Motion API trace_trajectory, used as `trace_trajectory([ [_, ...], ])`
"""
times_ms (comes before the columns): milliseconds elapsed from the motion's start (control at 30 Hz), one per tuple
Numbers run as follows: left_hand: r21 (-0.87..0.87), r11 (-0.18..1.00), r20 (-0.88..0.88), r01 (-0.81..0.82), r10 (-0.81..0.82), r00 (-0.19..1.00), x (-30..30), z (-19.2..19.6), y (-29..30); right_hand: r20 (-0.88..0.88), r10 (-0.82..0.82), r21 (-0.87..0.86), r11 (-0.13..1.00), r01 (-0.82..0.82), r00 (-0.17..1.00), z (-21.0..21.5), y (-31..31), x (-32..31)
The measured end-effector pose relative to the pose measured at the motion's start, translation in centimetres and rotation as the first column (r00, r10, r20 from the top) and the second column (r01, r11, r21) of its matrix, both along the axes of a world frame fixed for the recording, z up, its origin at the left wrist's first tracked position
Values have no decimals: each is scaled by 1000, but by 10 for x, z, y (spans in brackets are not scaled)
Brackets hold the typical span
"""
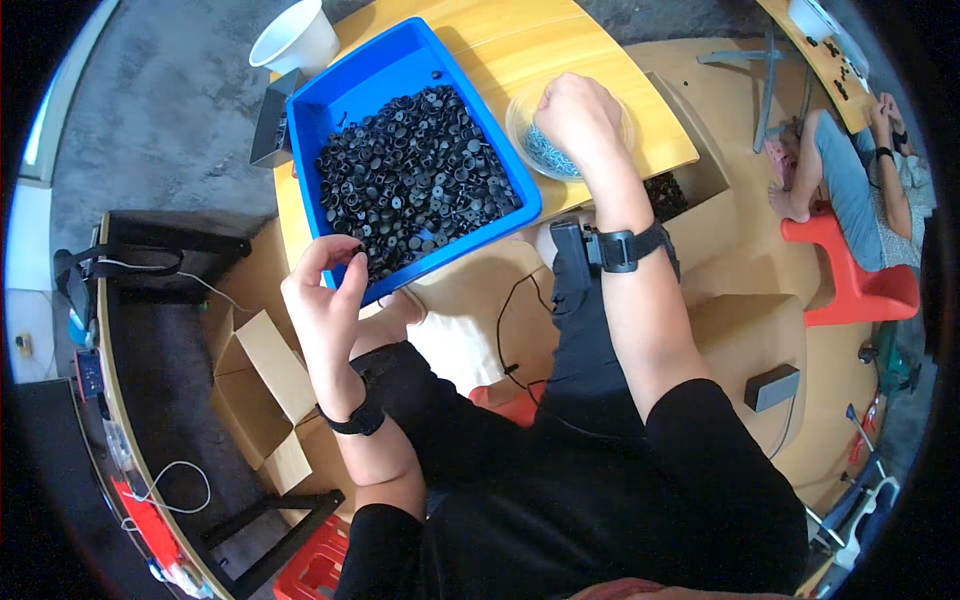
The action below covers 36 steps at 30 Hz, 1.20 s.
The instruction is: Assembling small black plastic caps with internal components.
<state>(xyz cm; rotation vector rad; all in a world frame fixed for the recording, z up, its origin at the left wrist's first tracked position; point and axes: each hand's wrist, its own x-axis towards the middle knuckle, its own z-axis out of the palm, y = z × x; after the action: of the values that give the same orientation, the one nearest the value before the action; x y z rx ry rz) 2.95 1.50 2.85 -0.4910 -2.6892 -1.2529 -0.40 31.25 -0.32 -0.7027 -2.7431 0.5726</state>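
Observation:
A blue tray [529, 207] on the wooden table holds a heap of small black round plastic parts [415, 170], cap-like, some with a hole. My left hand [325, 290] is at the tray's near left corner, thumb and fingertips pinched around a small black part that barely shows. To the right of the tray stands a clear round bowl [627, 125] with thin silvery-blue metal pieces [545, 152], which look like screws. My right hand [580, 115] is over this bowl, fingers curled closed; what they hold is hidden beneath the hand.
A white bucket [296, 40] and a dark open box [274, 120] stand left of the tray. Below the table's right edge sits a cardboard box [690, 200] with dark parts. An opened carton [262, 385] lies at left. Another person sits on a red stool [850, 275] at far right.

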Motion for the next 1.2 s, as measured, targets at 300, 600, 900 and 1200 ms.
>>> trace_trajectory([
  [300,630,772,165,91,-247,955,79,17,2,-625,255,-625,403,-669,738,55,-45,31],
  [600,286,942,-339,178,-74,938,138,59,-11,-688,433,-687,-129,-715,583,94,-125,156],
  [900,260,932,-504,252,-92,859,141,62,-20,-668,349,-691,37,-722,657,98,-155,177],
  [1200,169,953,-491,251,-139,860,129,38,-32,-527,519,-723,144,-676,674,76,-163,164],
])
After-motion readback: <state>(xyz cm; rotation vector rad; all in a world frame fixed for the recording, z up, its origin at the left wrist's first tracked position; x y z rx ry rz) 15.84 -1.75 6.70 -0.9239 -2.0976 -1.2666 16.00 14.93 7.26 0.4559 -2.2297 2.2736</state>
